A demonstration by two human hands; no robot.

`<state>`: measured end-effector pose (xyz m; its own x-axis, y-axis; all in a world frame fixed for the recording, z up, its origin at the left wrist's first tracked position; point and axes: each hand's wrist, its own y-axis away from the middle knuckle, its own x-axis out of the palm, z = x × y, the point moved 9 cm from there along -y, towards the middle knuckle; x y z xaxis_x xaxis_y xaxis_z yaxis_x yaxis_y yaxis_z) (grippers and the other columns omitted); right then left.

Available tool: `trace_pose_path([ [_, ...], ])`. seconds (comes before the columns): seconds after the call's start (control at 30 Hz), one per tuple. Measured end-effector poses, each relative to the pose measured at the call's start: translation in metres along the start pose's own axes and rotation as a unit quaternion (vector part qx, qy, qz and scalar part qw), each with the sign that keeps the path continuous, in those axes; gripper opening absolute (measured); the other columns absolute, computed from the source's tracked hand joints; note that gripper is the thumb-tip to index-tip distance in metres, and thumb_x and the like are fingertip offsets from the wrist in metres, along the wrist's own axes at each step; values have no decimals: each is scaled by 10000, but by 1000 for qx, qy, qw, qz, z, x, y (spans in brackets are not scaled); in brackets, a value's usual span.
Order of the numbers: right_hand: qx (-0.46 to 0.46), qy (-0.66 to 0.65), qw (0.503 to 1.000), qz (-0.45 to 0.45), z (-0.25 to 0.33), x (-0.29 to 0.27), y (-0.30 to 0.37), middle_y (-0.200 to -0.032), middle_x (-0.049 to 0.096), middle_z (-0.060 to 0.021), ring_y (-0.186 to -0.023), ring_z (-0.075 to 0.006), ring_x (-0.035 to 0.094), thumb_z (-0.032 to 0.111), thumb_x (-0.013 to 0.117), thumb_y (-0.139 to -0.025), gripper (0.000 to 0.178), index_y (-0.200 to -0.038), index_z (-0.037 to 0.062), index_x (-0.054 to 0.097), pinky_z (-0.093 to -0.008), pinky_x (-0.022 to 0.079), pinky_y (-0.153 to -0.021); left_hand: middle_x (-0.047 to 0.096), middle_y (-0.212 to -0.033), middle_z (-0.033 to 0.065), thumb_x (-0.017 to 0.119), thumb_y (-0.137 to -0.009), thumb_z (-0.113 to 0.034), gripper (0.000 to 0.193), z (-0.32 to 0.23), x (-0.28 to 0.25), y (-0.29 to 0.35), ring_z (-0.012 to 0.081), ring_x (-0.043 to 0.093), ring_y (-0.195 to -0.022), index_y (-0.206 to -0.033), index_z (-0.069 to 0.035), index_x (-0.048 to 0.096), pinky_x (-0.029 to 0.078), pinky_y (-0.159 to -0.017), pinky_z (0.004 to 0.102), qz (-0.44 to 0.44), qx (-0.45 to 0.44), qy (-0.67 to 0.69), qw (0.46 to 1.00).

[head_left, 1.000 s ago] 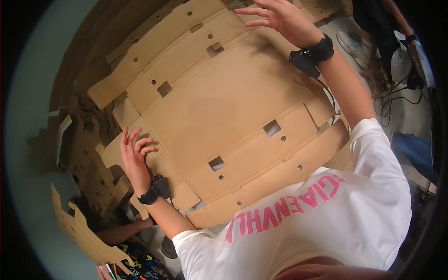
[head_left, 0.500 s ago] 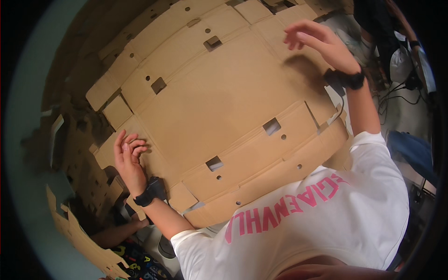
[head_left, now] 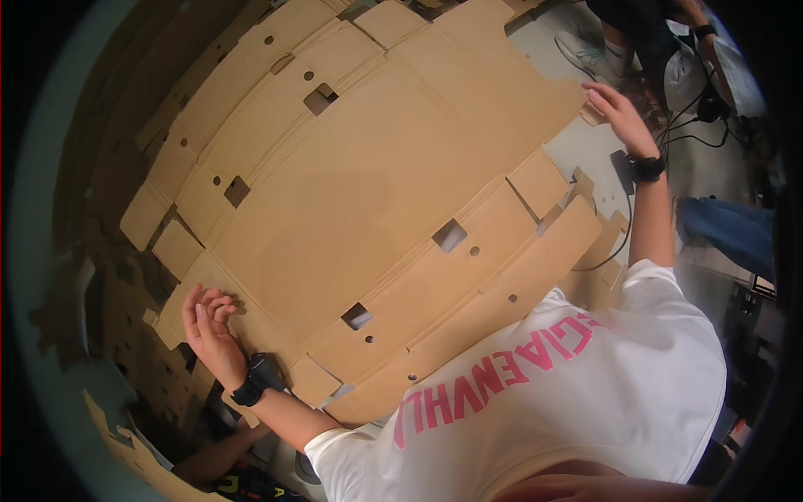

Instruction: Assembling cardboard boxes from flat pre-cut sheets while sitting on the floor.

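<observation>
Right hand (head_left: 626,122) swung out by the die-cut cardboard blank (head_left: 368,201), grip unclear; left hand (head_left: 214,339) loose, empty; wide spacing should steady it

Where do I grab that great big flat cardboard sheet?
Probably at opposite ends: come from left and right, thumbs on top, fingers underneath. The cardboard sheet is wide, thin and creased, so gripping one side might let it fold. The right hand is at its right edge.
</observation>
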<state>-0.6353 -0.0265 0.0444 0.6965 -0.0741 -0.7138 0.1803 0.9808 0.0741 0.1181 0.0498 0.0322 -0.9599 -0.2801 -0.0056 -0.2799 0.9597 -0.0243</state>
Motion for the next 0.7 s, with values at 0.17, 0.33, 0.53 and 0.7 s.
trace_pose_path([
  [0.17,64,-420,884,195,-19,84,16,-1190,674,-96,-1089,-227,646,454,513,-1043,501,-1366,74,563,-375,522,-867,626,-1085,166,495,-1062,-179,328,1,-3,-1,207,642,-911,-1294,49,535,535,-771,300,-2,2,7,1000],
  [0.33,-19,-568,781,259,0,118,36,-1180,673,-78,-1060,-184,633,381,579,-1017,439,-1315,58,560,-387,531,-893,626,-1074,165,498,-1061,-175,321,0,-3,0,204,638,-900,-1289,46,540,533,-771,305,-1,0,7,1000],
  [0.53,83,-408,882,220,2,153,39,-1122,671,-44,-948,-79,610,303,618,-1008,400,-1229,-30,609,-251,503,-790,625,-1064,159,500,-1060,-173,312,0,0,-1,205,634,-902,-1279,44,547,531,-784,314,4,0,13,1000],
  [0.7,113,-315,916,223,34,142,52,-1053,701,-60,-894,-101,633,343,661,-987,432,-1172,-47,660,-264,509,-777,639,-1118,158,520,-1051,-171,322,-11,-7,8,230,632,-1025,-1288,44,555,512,-912,345,-9,21,-10,1000],
])
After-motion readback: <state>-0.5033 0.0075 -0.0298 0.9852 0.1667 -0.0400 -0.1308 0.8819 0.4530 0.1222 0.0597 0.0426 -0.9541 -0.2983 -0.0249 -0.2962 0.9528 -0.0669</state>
